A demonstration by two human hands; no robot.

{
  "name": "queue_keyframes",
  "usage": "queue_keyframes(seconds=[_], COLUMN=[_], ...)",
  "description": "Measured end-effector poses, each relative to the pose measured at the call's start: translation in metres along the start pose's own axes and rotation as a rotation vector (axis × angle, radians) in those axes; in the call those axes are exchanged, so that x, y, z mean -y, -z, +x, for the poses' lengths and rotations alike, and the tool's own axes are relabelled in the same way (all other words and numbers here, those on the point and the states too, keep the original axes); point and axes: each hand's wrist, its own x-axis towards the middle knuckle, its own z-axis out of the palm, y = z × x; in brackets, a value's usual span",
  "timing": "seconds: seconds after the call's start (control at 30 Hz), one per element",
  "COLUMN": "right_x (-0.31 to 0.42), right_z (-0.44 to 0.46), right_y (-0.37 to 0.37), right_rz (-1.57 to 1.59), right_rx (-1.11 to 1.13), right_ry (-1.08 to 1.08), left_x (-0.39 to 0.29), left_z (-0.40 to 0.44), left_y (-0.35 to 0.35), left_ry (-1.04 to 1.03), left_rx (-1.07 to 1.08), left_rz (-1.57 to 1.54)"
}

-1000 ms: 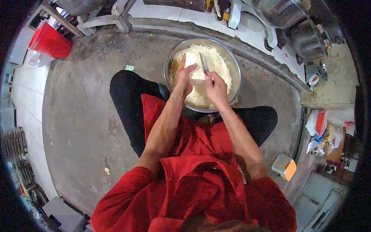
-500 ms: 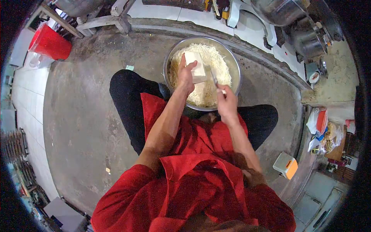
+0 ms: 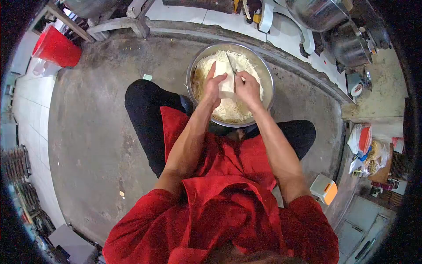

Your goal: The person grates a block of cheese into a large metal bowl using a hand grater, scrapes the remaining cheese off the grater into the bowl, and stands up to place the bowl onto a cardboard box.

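Note:
A wide metal basin [image 3: 270, 83] holds a heap of pale, thin shreds [image 3: 250, 66]. My left hand [image 3: 212, 86] grips a cream-coloured block [image 3: 225, 79] above the shreds, thumb across its face. Fine parallel lines run along the block; what food it is I cannot tell. My right hand [image 3: 248, 88] is closed round a knife [image 3: 231, 61], whose blade lies against the block's right edge. The knife's handle is mostly hidden in my fingers.
My crossed legs flank the basin on the concrete floor [image 3: 96, 132]. A low ledge [image 3: 281, 53] runs behind it. A red bucket [image 3: 57, 46] stands far left, metal pots [image 3: 351, 48] at upper right, and a white-and-orange container [image 3: 324, 189] at lower right.
My right hand has moved up and left with the knife, from beside the block to its right edge. Parallel lines now show on the block's face.

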Motion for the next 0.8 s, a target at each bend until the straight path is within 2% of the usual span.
queue_keyframes(seconds=[0.03, 0.1, 0.3, 0.37, 0.4, 0.47, 0.67, 0.77, 0.8], right_x=[0.004, 0.010, 0.005, 0.007, 0.011, 0.013, 0.005, 0.009, -0.001], right_z=[-0.011, -0.033, -0.077, -0.087, -0.093, -0.105, -0.135, -0.141, -0.140], right_y=[0.001, 0.007, 0.010, 0.013, 0.018, 0.022, 0.031, 0.043, 0.042], right_rz=[-0.016, 0.007, 0.025, 0.003, 0.012, 0.014, 0.033, 0.000, 0.053], right_rx=[-0.022, 0.018, 0.013, 0.015, 0.043, 0.060, 0.036, 0.019, 0.043], right_ry=[0.060, 0.003, 0.067, 0.044, 0.014, -0.017, 0.017, 0.013, -0.104], left_x=[0.001, 0.003, 0.004, 0.010, 0.006, 0.002, -0.004, 0.002, -0.001], left_z=[0.001, 0.001, 0.000, 0.007, 0.004, -0.005, -0.012, -0.002, -0.003], left_y=[0.002, 0.001, 0.001, 0.007, 0.003, -0.005, -0.011, -0.004, -0.005], left_ry=[-0.009, -0.032, -0.007, -0.079, -0.079, -0.030, 0.013, -0.055, -0.057], left_rx=[0.008, -0.008, -0.123, -0.132, -0.130, -0.123, -0.178, -0.128, -0.127], left_rz=[-0.018, -0.028, -0.055, 0.146, 0.147, 0.045, 0.033, 0.020, 0.021])
